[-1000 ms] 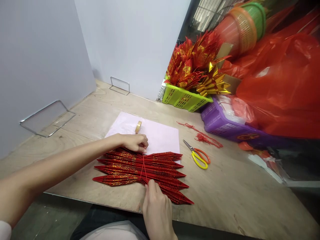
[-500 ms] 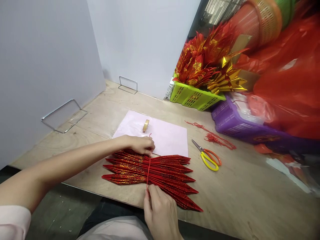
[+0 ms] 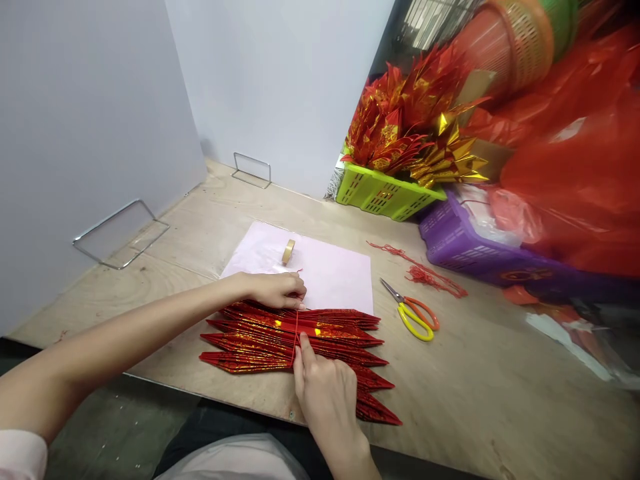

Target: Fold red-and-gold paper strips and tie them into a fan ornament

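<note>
A bundle of folded red and gold foil paper (image 3: 250,343) lies on the wooden table, pointed at both ends and narrowed at its middle by a thin red string (image 3: 296,327). At the bundle's far edge, my left hand (image 3: 280,291) is closed near the string's end, its fingertips partly hidden. My right hand (image 3: 325,383) rests on the near side, index finger pressing on the folds beside the string and the other fingers curled; what lies between thumb and finger is too small to make out. Beyond the bundle is a pink sheet (image 3: 340,277) with a tape roll (image 3: 288,252) on it.
Scissors (image 3: 410,312) and loose red strings (image 3: 430,275) lie to the right. Behind them stand a green basket (image 3: 387,195) of foil pieces and a purple basket (image 3: 460,233) with plastic bags. Metal wire frames (image 3: 123,233) stand at the left by grey panels.
My right hand has moved up from the near edge onto the bundle, with its index finger extended. The folds near the string have parted slightly. My left hand stays at the far edge.
</note>
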Demonstrator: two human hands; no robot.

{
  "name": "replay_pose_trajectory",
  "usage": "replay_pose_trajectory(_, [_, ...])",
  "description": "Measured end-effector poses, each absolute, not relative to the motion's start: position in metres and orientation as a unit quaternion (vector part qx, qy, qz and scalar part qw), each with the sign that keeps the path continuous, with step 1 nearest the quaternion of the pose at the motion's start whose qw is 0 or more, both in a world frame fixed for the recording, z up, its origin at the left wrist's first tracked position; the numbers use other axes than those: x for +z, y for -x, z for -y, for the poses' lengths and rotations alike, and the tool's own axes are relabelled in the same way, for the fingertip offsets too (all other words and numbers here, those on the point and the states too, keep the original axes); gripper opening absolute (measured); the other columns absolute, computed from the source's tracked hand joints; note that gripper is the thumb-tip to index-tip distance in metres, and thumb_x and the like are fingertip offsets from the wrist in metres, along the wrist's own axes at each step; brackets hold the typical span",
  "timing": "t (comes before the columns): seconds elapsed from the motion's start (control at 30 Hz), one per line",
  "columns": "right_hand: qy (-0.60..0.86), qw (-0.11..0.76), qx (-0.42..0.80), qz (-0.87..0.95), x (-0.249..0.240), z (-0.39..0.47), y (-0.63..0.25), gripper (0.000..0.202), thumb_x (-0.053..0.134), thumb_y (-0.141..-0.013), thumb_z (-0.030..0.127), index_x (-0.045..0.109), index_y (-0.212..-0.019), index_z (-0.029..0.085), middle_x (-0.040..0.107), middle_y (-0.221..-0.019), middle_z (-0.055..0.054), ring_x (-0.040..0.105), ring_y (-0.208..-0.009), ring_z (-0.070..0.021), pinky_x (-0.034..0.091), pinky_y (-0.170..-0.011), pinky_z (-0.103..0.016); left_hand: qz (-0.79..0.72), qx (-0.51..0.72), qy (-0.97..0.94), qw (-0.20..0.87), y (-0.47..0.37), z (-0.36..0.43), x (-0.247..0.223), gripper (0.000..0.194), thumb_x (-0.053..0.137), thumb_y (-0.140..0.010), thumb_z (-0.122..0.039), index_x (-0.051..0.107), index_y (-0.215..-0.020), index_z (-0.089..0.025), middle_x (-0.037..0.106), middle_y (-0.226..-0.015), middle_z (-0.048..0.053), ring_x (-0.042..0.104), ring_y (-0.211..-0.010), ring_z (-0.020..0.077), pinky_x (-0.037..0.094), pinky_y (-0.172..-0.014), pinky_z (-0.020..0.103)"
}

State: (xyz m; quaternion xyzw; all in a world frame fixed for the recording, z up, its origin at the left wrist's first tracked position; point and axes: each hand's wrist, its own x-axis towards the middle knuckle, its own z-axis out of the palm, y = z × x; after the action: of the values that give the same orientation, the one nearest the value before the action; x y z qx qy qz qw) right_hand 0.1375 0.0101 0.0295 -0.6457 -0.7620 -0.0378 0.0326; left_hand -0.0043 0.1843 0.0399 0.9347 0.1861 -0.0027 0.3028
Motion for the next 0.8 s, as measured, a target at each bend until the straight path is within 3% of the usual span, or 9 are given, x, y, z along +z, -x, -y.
replay_pose_trajectory(0.07, [0.648,0.045,-0.041,0.76,0.029,-0.009,-0.138,0.029,0.057,-0.09,0.022,0.071,-0.115,0.02,0.068,-0.054,-0.005,0.063,-0.043,-0.0159,0.035,-0.047,-0.024,-0.192,-0.001,-0.934,0.301,0.005,-0.186,0.038,0.023,0.053,-0.092,-0.034,0.058,-0.077,-0.018,0.062,-0.076,0.003,0.055,-0.08,0.0178,0.044,-0.084,0.03])
replay_pose_trajectory(0.23, [0.652,0.051,-0.052,0.755,0.031,-0.017,-0.137,0.031,0.056,-0.091,0.023,0.069,-0.118,0.018,0.068,-0.054,-0.004,0.063,-0.044,-0.0158,0.034,-0.046,-0.024,-0.205,0.015,-0.934,0.292,0.003,-0.186,0.029,0.019,0.053,-0.092,-0.029,0.059,-0.079,-0.017,0.061,-0.074,0.002,0.055,-0.082,0.0177,0.035,-0.104,0.037])
replay_pose_trajectory(0.4, [0.659,0.018,-0.032,0.751,0.033,-0.026,-0.136,0.035,0.054,-0.092,0.022,0.065,-0.125,0.016,0.067,-0.054,-0.005,0.064,-0.046,-0.0163,0.037,-0.047,-0.023,-0.226,0.019,-0.929,0.293,0.002,-0.183,0.025,0.018,0.049,-0.093,-0.027,0.059,-0.082,-0.016,0.061,-0.078,0.005,0.055,-0.078,0.0185,0.044,-0.087,0.034])
replay_pose_trajectory(0.8, [0.673,0.019,-0.014,0.739,0.033,-0.034,-0.143,0.033,0.053,-0.094,0.022,0.064,-0.125,0.018,0.07,-0.059,-0.006,0.067,-0.05,-0.0182,0.036,-0.048,-0.023,-0.225,0.004,-0.909,0.352,0.004,-0.191,0.027,0.019,0.051,-0.091,-0.03,0.059,-0.08,-0.017,0.06,-0.074,0.003,0.055,-0.07,0.0162,0.043,-0.068,0.026])
